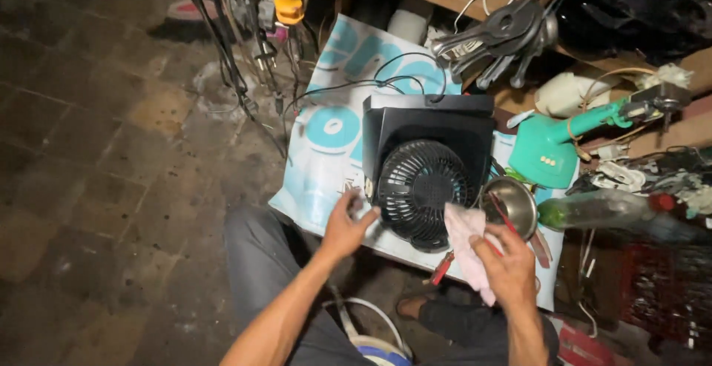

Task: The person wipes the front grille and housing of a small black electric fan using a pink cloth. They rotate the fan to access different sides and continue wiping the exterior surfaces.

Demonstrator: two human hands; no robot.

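The person sits on the floor over a small black fan that stands on a white-and-blue printed sheet. The left hand grips the fan's round grille at its left edge, fingers curled around the rim. The right hand is closed on a pink cloth, pressing it against the grille's lower right. A steel bowl sits just beside it, with a green appliance behind.

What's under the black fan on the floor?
The fan sits on a white and blue printed sheet, which lies on the tiled floor. Small screws lie on the sheet by its left edge. The part of the sheet directly beneath the fan is hidden.
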